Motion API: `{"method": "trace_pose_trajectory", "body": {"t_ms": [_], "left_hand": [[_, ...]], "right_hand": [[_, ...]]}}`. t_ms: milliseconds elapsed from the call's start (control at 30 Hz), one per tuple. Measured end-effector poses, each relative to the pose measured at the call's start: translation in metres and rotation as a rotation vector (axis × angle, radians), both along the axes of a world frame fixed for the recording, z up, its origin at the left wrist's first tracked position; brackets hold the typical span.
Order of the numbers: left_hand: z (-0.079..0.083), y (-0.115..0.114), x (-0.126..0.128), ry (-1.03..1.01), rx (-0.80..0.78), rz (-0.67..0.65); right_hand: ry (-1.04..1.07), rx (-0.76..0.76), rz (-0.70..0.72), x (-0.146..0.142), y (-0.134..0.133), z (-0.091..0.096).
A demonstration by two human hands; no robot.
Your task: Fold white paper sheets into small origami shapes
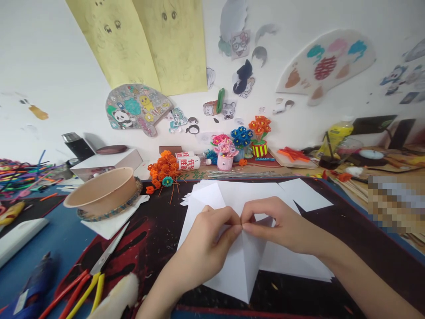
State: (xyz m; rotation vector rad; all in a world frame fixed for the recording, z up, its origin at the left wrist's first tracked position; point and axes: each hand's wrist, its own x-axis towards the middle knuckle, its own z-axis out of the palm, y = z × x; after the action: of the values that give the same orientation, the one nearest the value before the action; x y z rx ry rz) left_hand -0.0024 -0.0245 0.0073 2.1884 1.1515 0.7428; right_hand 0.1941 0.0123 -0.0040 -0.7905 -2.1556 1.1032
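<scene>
A folded sheet of white paper [230,268] is held up in the middle, its creased edge running down towards a point at the near side. My left hand [212,239] pinches the top of the paper between thumb and forefinger. Fingertip to fingertip with it, my right hand [282,223] pinches the same spot from the other side. The hands hide part of the sheet. Beneath lies a stack of white paper [295,261], and a loose white piece [310,195] rests at its far right corner.
Scissors [106,252] with open blades and pliers with red and yellow handles lie left. Beyond them stands a round tan container [99,192]. Orange pipe-cleaner flowers [164,166] and small flower pots [226,160] line the wall. A blue glue gun [33,288] sits near left.
</scene>
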Motion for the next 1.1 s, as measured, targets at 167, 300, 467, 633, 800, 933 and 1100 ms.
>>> {"method": "trace_pose_trajectory", "body": {"t_ms": [167,300,467,633,800,933,1100], "left_hand": [[-0.003,-0.001,0.000,-0.066,0.028,0.022],[-0.004,-0.002,-0.001,-0.075,0.024,0.029],[-0.003,-0.001,0.000,-0.095,0.034,0.038],[-0.004,-0.003,0.000,-0.138,0.056,0.035],[-0.004,-0.002,0.000,-0.158,0.065,0.035],[0.000,0.001,-0.001,-0.136,0.044,0.036],[-0.004,0.010,-0.001,-0.036,0.012,0.135]], "right_hand": [[0.041,-0.010,-0.019,0.001,-0.001,0.000],[0.070,-0.031,-0.015,0.000,-0.003,0.001],[0.096,-0.051,-0.023,-0.001,-0.005,0.003],[0.107,-0.051,-0.016,0.000,-0.005,0.003],[0.127,-0.065,-0.014,0.001,-0.007,0.003],[0.095,-0.037,-0.027,0.002,-0.005,0.005],[-0.072,0.071,-0.118,0.007,0.002,0.005]]}}
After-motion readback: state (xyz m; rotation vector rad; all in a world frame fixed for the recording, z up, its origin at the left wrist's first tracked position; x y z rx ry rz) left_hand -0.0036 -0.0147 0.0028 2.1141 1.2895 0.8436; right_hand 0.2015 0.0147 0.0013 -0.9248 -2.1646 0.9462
